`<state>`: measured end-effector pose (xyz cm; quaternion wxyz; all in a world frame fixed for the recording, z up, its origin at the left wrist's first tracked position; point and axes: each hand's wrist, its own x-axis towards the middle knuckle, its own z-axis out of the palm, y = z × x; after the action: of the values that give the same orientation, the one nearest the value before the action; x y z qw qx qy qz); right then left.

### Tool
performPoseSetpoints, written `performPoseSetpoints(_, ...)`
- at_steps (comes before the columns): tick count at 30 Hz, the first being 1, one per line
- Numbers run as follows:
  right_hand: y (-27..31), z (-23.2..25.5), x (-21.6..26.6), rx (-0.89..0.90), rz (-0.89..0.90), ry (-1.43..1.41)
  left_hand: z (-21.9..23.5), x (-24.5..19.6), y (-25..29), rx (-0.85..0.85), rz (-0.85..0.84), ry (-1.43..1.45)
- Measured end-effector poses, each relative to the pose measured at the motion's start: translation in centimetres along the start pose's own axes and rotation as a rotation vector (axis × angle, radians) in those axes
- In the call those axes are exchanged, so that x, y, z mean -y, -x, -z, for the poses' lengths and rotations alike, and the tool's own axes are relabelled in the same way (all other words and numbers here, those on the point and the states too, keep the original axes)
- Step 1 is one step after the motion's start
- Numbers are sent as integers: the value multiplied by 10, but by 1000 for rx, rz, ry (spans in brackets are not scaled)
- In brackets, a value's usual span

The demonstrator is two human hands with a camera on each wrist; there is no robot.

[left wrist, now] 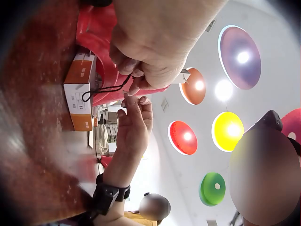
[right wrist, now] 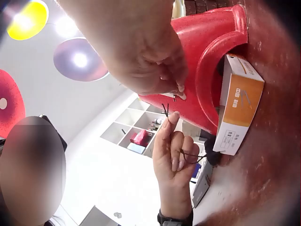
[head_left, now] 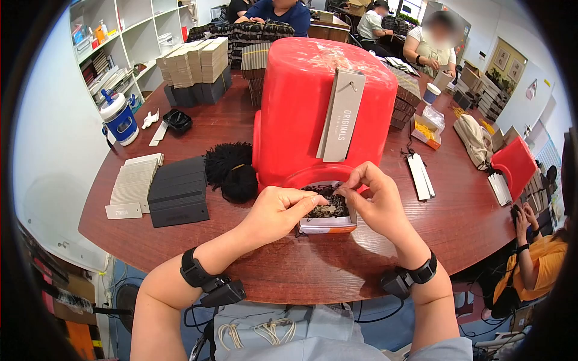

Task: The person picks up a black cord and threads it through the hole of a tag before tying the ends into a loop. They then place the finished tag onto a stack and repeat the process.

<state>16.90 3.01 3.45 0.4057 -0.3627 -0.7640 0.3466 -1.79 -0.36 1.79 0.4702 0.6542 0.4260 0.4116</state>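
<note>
My left hand (head_left: 274, 207) pinches a thin looped black cord (left wrist: 108, 88) between thumb and forefinger, its two ends sticking up past the fingertips. Facing it, my right hand (head_left: 382, 198) has thumb and forefinger pressed together on a small thin thing; I cannot tell what kind. Both hands are over a small open white-and-orange box (head_left: 328, 227) full of small dark and brownish pieces. Right behind the box stands a red plastic stool (head_left: 295, 108), with grey "ORIGINALS" tags (head_left: 343, 120) hanging on its side.
Left on the table lie fanned grey tags (head_left: 133, 183), black tags (head_left: 179, 192) and a black cord bundle (head_left: 232, 162). A blue-and-white jug (head_left: 122, 120) stands farther left. White strips (head_left: 419, 176) lie right of the stool. Other people sit around the table.
</note>
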Motion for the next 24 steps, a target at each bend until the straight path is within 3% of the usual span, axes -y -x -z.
performPoseSetpoints(15, 3, -7, 1, -108, 65, -80, -1, -2, 1, -14, -56, -3)
performPoseSetpoints(24, 8, -10, 8, -148, 227, 191, -2, -2, 1, -30, -78, 18)
